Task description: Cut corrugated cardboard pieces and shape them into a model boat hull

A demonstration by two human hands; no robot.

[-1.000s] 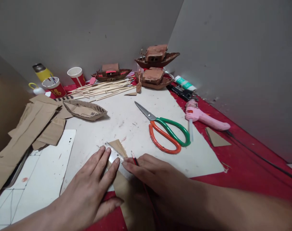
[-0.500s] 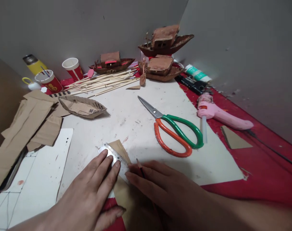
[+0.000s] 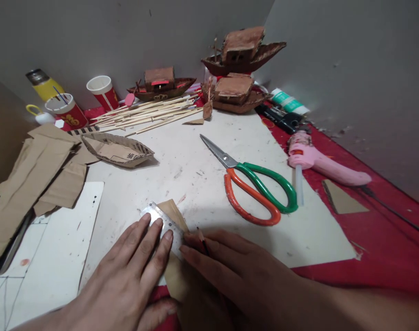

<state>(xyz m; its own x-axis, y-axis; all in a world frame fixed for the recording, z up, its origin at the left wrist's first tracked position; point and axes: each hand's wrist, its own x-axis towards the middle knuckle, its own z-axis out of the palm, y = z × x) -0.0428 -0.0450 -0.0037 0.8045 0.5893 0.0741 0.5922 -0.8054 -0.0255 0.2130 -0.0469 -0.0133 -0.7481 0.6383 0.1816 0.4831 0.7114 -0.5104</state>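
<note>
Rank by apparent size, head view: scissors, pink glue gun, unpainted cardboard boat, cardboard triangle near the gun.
1. Scissors
2. Pink glue gun and unpainted cardboard boat: too close to rank
3. Cardboard triangle

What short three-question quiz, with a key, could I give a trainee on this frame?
1. Multiple choice: what do the fingertips of the left hand rest on?
A) a paper cup
B) a metal strip
C) the glue gun

2. True or false: the pencil is in the right hand.

3. Fill in the missing word: one handle loop of the scissors is green, the other is ____.

Key: 1 B; 2 true; 3 orange.
</note>
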